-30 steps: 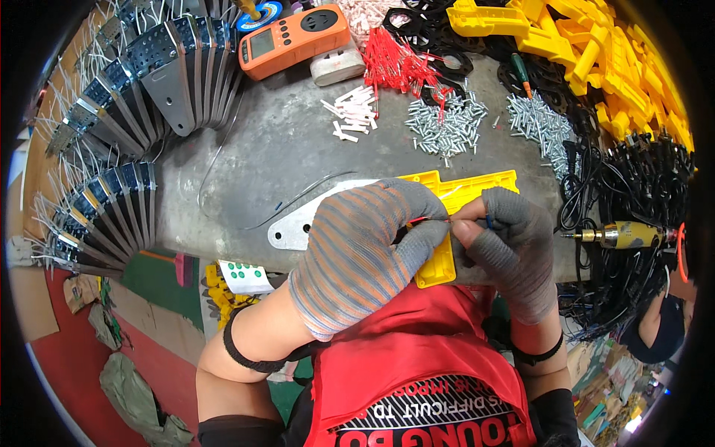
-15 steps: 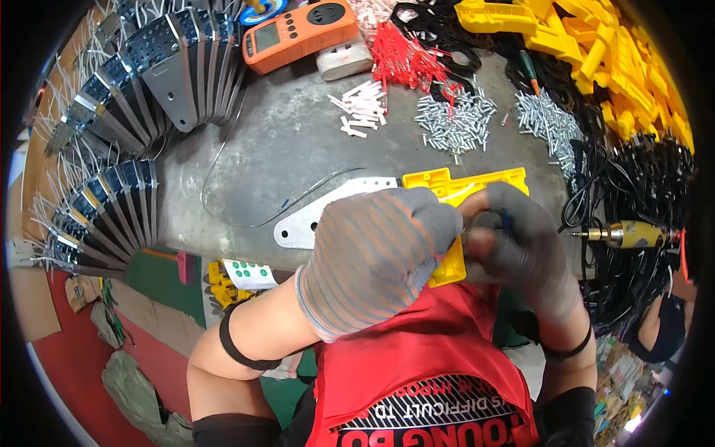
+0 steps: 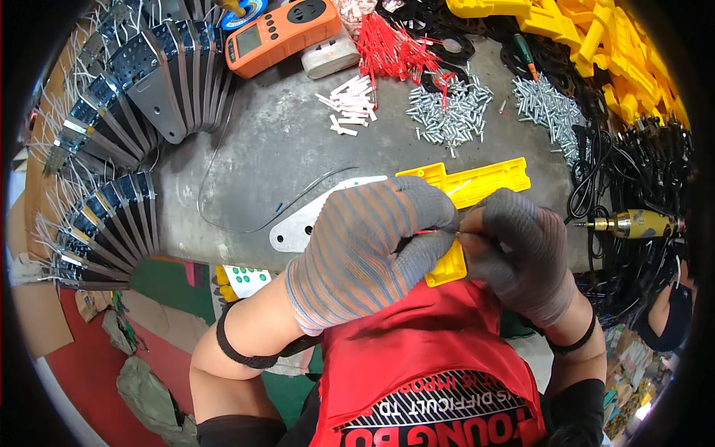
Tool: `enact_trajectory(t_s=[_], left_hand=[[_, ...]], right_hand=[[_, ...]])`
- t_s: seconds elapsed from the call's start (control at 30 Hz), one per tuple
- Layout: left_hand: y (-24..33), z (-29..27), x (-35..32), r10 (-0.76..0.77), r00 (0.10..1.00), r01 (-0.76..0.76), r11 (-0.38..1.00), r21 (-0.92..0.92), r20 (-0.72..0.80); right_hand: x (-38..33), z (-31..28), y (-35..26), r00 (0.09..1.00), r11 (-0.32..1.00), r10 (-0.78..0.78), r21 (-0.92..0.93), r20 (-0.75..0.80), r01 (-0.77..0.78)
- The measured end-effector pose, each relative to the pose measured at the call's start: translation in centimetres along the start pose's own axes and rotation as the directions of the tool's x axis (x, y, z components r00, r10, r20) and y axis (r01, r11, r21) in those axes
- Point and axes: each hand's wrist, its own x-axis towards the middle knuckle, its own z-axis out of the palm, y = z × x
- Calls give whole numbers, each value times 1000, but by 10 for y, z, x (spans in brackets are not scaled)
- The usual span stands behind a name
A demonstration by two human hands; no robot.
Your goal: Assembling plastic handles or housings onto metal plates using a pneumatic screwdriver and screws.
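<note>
Both my hands wear grey striped knit gloves and meet over the front edge of the bench. My left hand (image 3: pixel 372 246) is closed, with a thin red wire (image 3: pixel 427 232) pinched between thumb and forefinger. Against those fingertips, my right hand (image 3: pixel 521 257) is pinched too, at the wire's end; exactly what lies in its fingers is partly hidden. Beneath the hands is a yellow plastic handle shell (image 3: pixel 488 182), with a short white piece on it. A flat grey metal plate with holes (image 3: pixel 298 229) extends from under my left hand, next to a loose thin wire (image 3: pixel 216 220).
Fanned metal plates with white wires (image 3: pixel 112 112) stack at left. Behind lie an orange meter (image 3: pixel 283 33), white sleeves (image 3: pixel 348 104), red-wired parts (image 3: pixel 391 48) and screw piles (image 3: pixel 450 112). Yellow shells (image 3: pixel 625 59) heap at far right, above a power screwdriver (image 3: pixel 633 223) and black cables.
My right hand, blurred before, is now steady with its fingertips against my left hand's. The red wire now shows between my left fingers. The whole view has shifted slightly.
</note>
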Motion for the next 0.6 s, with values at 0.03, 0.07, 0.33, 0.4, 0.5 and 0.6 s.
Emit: enact_trajectory(t_s=[0.03, 0.07, 0.33, 0.4, 0.5, 0.6], left_hand=[[1, -2, 2, -5, 1000, 4, 1000, 24, 30], [3, -4, 4, -11, 998, 8, 999, 48, 60], [5, 2, 0, 42, 999, -41, 997, 58, -12], [6, 1, -1, -8, 1000, 8, 1000, -10, -11], [5, -1, -2, 44, 998, -50, 990, 129, 48], [11, -6, 4, 27, 998, -32, 996, 80, 60]], right_hand=[[3, -3, 0, 1000, 1000, 4, 1, -5, -4], [7, -9, -1, 910, 760, 337, 502, 240, -414], [-6, 0, -15, 933, 876, 355, 325, 65, -356], [-7, 2, -10, 968, 939, 248, 239, 27, -247], [-1, -4, -5, 902, 715, 356, 551, 245, -431], [0, -7, -1, 714, 173, 398, 717, 576, -675]])
